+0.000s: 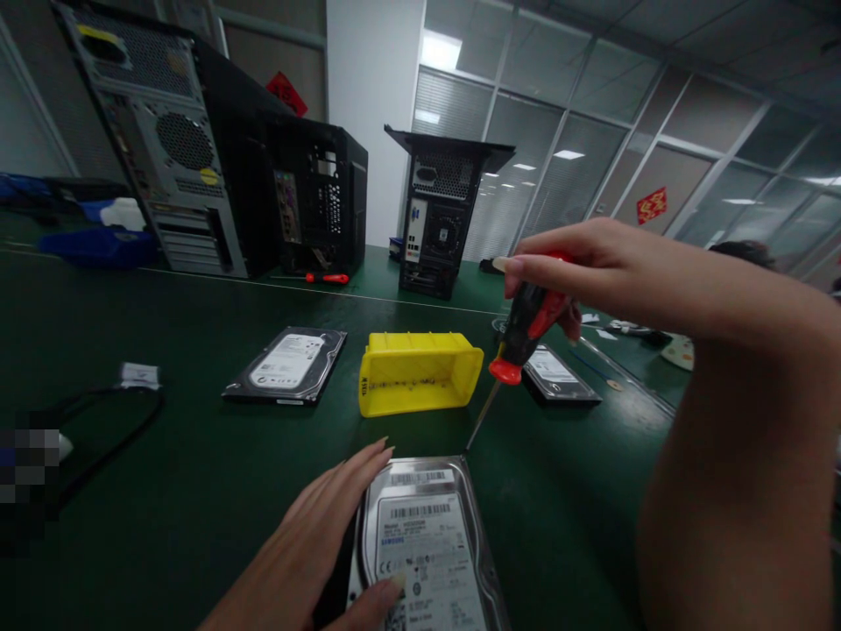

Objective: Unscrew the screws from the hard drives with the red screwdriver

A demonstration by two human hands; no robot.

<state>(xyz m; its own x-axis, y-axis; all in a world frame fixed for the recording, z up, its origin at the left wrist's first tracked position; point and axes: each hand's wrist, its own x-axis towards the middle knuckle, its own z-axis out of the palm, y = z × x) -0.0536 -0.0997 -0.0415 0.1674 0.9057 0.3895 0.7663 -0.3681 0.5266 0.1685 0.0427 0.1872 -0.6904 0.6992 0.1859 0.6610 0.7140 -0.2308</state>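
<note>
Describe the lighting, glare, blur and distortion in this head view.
Head view: dim overall, the green table dark; ceiling light blown out; pale glare on the near hard drive label under the left hand; wide-angle bending tilts the computer towers; right hand and screwdriver fairly sharp; a pixelated patch at left edge.

— What was on the bench there?
— A hard drive [430, 548] lay flat on the green mat, label up, silver casing, barcodes across the white sticker.
— And the tool?
— A screwdriver [519, 346] with a red-and-black handle stood tilted, its thin shaft slanting down, the tip touching the drive's far right corner.
</note>
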